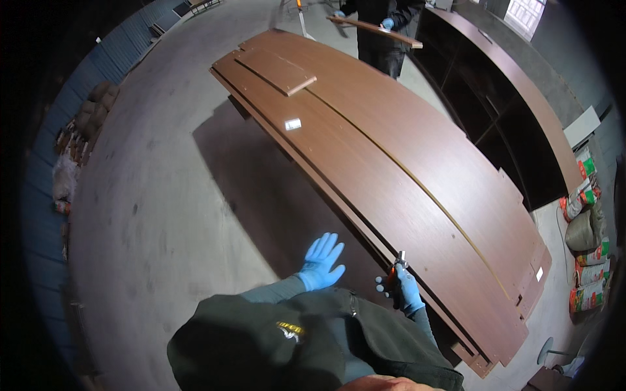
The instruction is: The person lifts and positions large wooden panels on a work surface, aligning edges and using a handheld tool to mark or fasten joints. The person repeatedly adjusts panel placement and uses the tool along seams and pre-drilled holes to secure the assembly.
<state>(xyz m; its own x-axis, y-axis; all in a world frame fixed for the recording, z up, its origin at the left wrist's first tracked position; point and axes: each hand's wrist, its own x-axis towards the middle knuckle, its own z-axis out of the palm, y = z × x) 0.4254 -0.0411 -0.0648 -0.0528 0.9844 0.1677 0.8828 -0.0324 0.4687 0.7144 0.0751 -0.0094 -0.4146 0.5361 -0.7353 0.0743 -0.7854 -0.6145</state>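
Observation:
My left hand (320, 264) is in a blue glove, fingers spread and holding nothing, off the near side of the large brown wooden panels. Closed in my right hand (409, 292), also blue-gloved, is a hand tool (393, 277) with a metal head and a black-and-orange grip; its exact kind is unclear. The tool's head comes up at the near edge of the brown panels (391, 202). Towards their far end lies a smaller brown board (275, 70), with a small white label (293, 124) close by.
Across the panels, another person (378, 42) holds a narrow brown board (375, 26) in blue-gloved hands. A long dark shelving unit (489, 98) stands at the right. Bags (589, 296) line the right wall; sacks (98, 107) are heaped along the left one.

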